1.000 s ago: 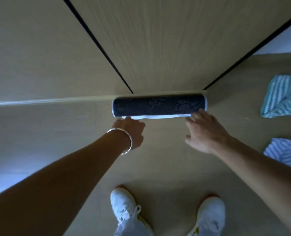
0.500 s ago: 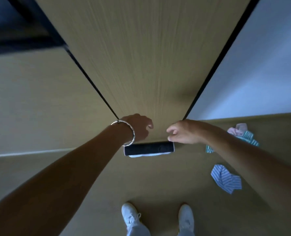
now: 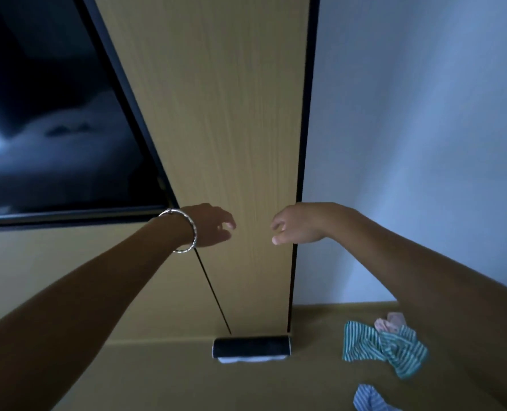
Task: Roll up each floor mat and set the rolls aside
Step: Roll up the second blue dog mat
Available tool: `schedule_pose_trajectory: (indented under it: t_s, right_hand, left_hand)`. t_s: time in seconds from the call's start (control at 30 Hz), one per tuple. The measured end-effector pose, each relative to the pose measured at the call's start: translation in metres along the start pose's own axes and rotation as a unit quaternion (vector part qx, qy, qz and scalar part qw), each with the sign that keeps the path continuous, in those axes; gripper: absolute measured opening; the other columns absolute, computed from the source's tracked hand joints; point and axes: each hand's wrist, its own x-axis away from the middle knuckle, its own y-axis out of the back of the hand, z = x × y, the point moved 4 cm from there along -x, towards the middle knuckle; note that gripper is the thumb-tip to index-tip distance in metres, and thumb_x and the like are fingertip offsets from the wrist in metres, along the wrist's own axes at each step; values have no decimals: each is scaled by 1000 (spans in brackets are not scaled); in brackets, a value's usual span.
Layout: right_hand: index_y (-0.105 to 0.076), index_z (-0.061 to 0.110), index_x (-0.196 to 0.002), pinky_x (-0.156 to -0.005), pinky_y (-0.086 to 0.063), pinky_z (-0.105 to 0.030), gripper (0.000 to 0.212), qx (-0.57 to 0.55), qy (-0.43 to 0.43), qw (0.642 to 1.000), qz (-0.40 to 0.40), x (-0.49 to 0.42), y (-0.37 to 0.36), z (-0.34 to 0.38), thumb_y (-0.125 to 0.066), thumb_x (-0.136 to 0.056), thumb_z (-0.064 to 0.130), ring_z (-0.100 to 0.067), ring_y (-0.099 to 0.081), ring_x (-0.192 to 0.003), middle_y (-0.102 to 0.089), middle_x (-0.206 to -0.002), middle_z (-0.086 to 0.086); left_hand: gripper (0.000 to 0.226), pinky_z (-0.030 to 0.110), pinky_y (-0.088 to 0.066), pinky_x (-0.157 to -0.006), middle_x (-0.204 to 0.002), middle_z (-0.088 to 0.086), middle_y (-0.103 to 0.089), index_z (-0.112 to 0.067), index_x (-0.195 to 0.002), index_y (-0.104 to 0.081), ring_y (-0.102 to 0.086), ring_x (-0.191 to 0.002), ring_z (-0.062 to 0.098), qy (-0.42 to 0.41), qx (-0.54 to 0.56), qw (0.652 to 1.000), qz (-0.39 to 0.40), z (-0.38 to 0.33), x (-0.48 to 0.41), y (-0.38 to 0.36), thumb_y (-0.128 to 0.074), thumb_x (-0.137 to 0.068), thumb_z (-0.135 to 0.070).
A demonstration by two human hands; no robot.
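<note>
I see the rolled floor mat [image 3: 250, 347] lying on the floor, tight against the foot of the wooden cabinet panel [image 3: 216, 114], with a white edge showing along its near side. My left hand [image 3: 210, 225], a silver bangle [image 3: 184, 229] at its wrist, and my right hand [image 3: 298, 223] hang before that panel, high above its foot. Both have loosely curled fingers and hold nothing. A green-striped cloth [image 3: 385, 348] and a blue-striped cloth [image 3: 370, 400] lie right of the panel's foot.

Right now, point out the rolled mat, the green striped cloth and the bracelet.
rolled mat [image 3: 250, 345], head view, middle of its dark outer face.
green striped cloth [image 3: 390, 348], head view, centre of the crumpled heap.
bracelet [image 3: 193, 232], head view, the metal band's outer curve.
</note>
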Motion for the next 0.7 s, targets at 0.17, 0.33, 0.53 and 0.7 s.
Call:
schedule_pose_trajectory:
  t_s: [0.17,0.33,0.53,0.7]
  right_hand:
    - [-44,24,-140,-106,-38,-37,51,19,22,998,-57,23,38,4,-50,-93,44,-19,-45,-128,-45,-144,1]
    - [-41,23,-142,-105,-37,-36,52,62,50,996,-30,22,38,16,-48,-95,43,-20,-42,-130,-42,-146,0]
    - [-41,24,-143,-104,-38,-33,53,86,90,992,1,11,30,45,-49,-95,44,-19,-43,-130,-42,-146,0]
    - [-45,27,-140,-101,-41,-34,50,108,112,988,-12,3,33,83,-50,-93,44,-19,-47,-125,-47,-142,1]
  left_hand:
    - [31,28,-38,-96,-120,-8,-60,-32,-126,-53,-50,-115,13,38,8,996,-74,-6,29,43,-45,-96,-38]
    - [29,28,-39,-92,-113,-15,-62,-39,-121,-54,-53,-111,11,82,3,990,-113,-6,54,39,-44,-95,-42]
    - [28,32,-43,-92,-116,-10,-61,-40,-118,-56,-56,-111,16,139,5,983,-122,20,82,22,-45,-93,-44]
    - [29,32,-46,-91,-116,-11,-62,-37,-119,-58,-57,-108,14,171,26,975,-137,44,113,18,-46,-93,-42]
